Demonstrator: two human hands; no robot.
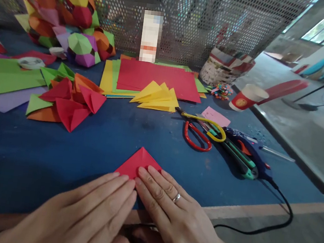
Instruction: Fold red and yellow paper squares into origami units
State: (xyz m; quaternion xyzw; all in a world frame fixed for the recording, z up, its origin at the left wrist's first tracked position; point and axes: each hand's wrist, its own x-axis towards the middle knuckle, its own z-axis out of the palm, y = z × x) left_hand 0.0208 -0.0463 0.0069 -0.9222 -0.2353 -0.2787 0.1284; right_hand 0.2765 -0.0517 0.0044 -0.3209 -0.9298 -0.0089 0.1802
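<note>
A small folded red paper [139, 161] lies near the front edge of the blue table, one corner pointing away from me. My left hand [92, 211] rests its outstretched fingers on the paper's lower left side. From the right, my right hand [169, 205], with a ring on one finger, lays its straight fingers flat over the paper's lower right part. The fingertips of both hands meet close to the middle. Neither hand grasps anything; the paper's lower part is hidden beneath them.
Folded red, orange and green pieces [74, 104] lie left. Yellow folded pieces [157, 96] sit before stacked red sheets [161, 78]. Scissors [198, 137], a cutter [238, 158] and a corded glue gun [252, 152] lie right, near a paper cup [246, 98]. Paper balls [81, 46] stand back left.
</note>
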